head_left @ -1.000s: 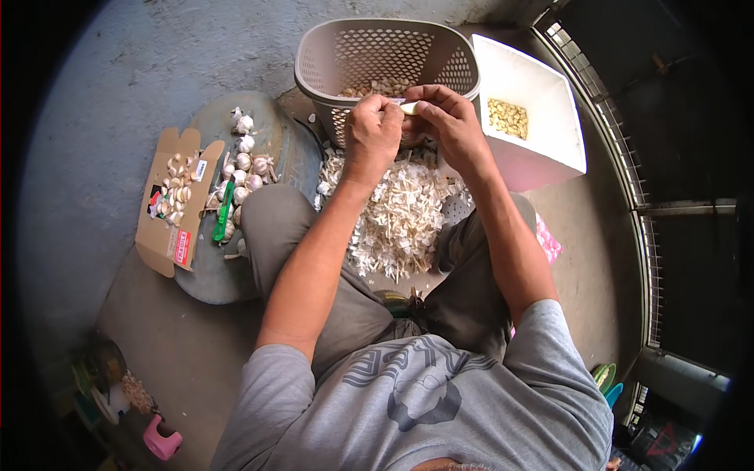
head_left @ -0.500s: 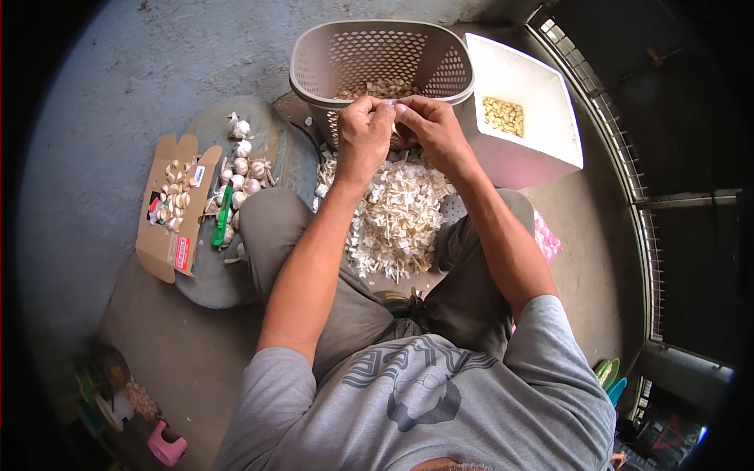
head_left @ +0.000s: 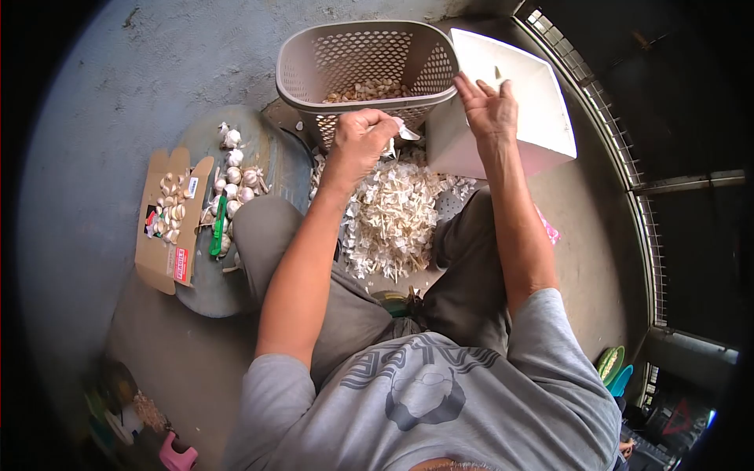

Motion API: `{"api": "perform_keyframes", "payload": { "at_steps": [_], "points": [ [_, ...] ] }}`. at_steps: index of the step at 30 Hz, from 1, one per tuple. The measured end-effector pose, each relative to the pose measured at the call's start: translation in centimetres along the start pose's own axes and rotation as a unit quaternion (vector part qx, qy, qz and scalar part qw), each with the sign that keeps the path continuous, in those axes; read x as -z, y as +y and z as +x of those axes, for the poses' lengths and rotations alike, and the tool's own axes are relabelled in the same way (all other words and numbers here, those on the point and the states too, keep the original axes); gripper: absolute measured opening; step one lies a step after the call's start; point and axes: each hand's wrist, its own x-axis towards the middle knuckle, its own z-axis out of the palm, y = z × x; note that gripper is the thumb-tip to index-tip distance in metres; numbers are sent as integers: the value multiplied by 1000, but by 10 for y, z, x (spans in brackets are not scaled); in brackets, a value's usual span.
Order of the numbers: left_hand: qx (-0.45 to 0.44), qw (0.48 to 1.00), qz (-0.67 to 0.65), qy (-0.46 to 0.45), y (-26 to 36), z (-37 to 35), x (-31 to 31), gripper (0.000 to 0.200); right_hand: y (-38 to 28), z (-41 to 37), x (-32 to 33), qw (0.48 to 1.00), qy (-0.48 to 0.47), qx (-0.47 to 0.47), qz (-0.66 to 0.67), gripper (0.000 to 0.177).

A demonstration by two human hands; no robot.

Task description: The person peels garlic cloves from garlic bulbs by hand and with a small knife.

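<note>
My left hand (head_left: 362,149) is closed on thin whitish garlic skin (head_left: 407,132), in front of the grey-brown perforated basket (head_left: 310,99). My right hand (head_left: 492,110) is open, palm up with fingers spread, over the near left rim of the white foam box (head_left: 550,118). A small pale piece (head_left: 498,72) is in the air just above its fingers. Cloves with brownish skins (head_left: 367,90) lie inside the basket. A heap of peeled skins (head_left: 397,212) is on the floor below my hands. The cloves in the foam box are hidden behind my right hand.
To the left, garlic bulbs (head_left: 234,174) and a green cutter (head_left: 217,228) rest on a round grey surface (head_left: 212,294). An opened cardboard box (head_left: 149,251) there holds loose cloves (head_left: 170,208). A barred metal frame (head_left: 640,188) runs along the right.
My hands have separated. The right one has moved right to the foam box and opened, while the left has stayed near the basket with the skin. The small pale piece now shows in the air.
</note>
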Motion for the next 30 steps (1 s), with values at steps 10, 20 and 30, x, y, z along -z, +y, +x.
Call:
{"api": "perform_keyframes", "payload": {
  "at_steps": [10, 20, 30],
  "points": [
    [-11, 1000, 13, -1, -5, 6, 6, 28, 31, -77, -22, 706, -447, -22, -549, 29],
    [-30, 991, 24, 131, -24, 23, 10, 51, 48, -81, -10, 713, -430, -8, -554, 42],
    [46, 953, -275, 117, -22, 17, -7, 27, 66, -78, -11, 757, -400, 42, -514, 22]
  ]
}}
